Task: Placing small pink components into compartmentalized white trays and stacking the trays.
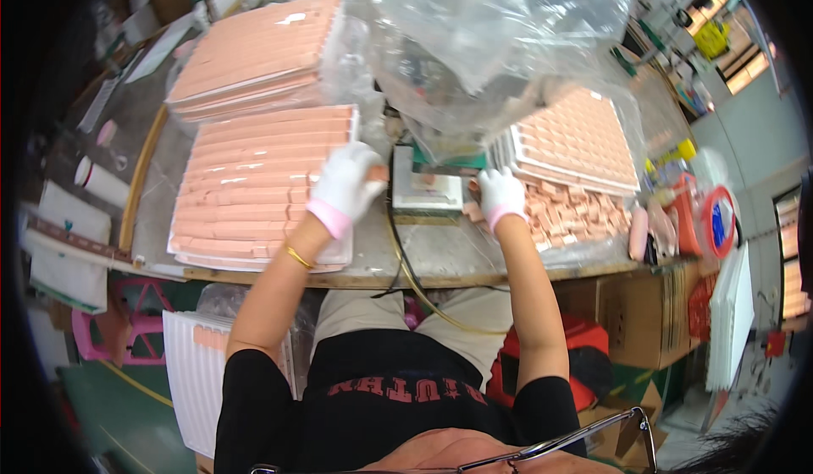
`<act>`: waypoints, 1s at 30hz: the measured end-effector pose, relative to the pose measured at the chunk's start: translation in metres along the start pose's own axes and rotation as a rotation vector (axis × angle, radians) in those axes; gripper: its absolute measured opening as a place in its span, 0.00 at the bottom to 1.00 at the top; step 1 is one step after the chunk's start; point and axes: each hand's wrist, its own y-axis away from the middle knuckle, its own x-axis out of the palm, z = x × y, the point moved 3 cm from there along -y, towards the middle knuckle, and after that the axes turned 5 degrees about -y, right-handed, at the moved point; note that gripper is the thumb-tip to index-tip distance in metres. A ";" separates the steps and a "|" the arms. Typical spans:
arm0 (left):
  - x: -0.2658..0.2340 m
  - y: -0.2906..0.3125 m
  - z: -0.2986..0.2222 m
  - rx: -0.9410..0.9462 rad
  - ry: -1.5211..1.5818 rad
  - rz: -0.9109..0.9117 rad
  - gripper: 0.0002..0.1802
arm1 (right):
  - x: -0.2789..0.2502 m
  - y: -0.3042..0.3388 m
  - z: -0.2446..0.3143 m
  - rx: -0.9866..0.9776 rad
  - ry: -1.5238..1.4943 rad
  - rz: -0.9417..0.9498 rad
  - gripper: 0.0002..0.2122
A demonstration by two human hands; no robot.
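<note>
Both my hands wear white gloves with pink cuffs. My left hand (345, 183) is over the right edge of a tray of peach strips (254, 178), its fingers closed round a small peach piece (378, 172). On the other side of a small press-like fixture (428, 193) with a pale plate, my right hand (503, 195) is closed, with a small darker peach piece (474, 186) at its fingertips. The fingers partly cover both pieces. Beside the right hand lies a heap of loose peach pieces (572, 216).
Stacked peach-filled trays (258, 51) stand at the far left, and another stack (580, 140) behind the loose heap. Clear plastic sheeting (500, 34) hangs over the fixture. A cable (398, 245) runs off the table edge. A red-rimmed container (718, 216) stands at the right.
</note>
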 end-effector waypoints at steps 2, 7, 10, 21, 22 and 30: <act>0.003 0.016 -0.025 -0.187 0.264 0.031 0.15 | -0.012 0.010 -0.001 -0.010 -0.005 -0.025 0.06; 0.036 0.052 -0.048 -0.605 0.694 0.328 0.17 | -0.043 0.036 0.013 0.109 -0.699 -0.126 0.16; 0.063 0.059 -0.067 -0.633 0.876 0.429 0.18 | -0.054 0.054 0.047 0.325 -1.868 0.091 0.18; 0.068 0.053 -0.073 -0.794 1.136 0.422 0.18 | -0.054 0.066 0.081 0.114 -1.826 -0.103 0.18; 0.068 0.054 -0.074 -0.793 1.137 0.425 0.18 | -0.052 0.067 0.081 0.101 -1.818 -0.090 0.18; 0.064 0.063 -0.070 -0.783 1.209 0.381 0.22 | -0.042 0.078 0.082 0.098 -1.828 0.001 0.17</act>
